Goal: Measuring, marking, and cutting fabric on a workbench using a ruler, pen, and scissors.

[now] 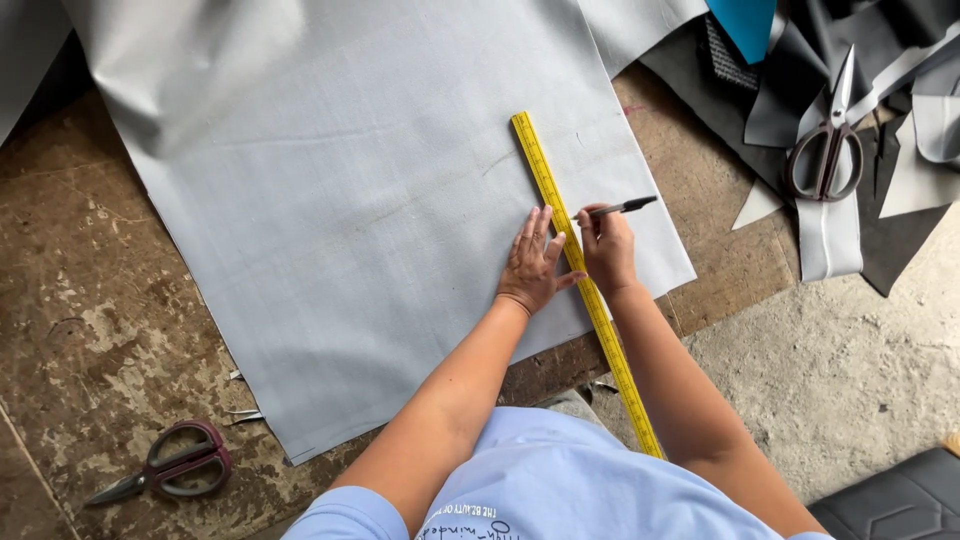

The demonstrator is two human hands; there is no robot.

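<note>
Soft, even daylight, faint shadows, sharp focus, slight wide-angle edge distortion.

No packages, labels, signs or screens showed anywhere in the frame; only sheet material and hand tools lay in view.

This is a workshop for cutting sheet material, likely upholstery or leatherwork. A large grey sheet of vinyl-like fabric (pixel 350 200) lies on a worn, stained board floor (pixel 90 330). Offcuts of grey and black material (pixel 880 150) are heaped in one corner, with dark-handled metal scissors (pixel 828 150) on them, and maroon-handled scissors (pixel 170 470) nearby.
</note>
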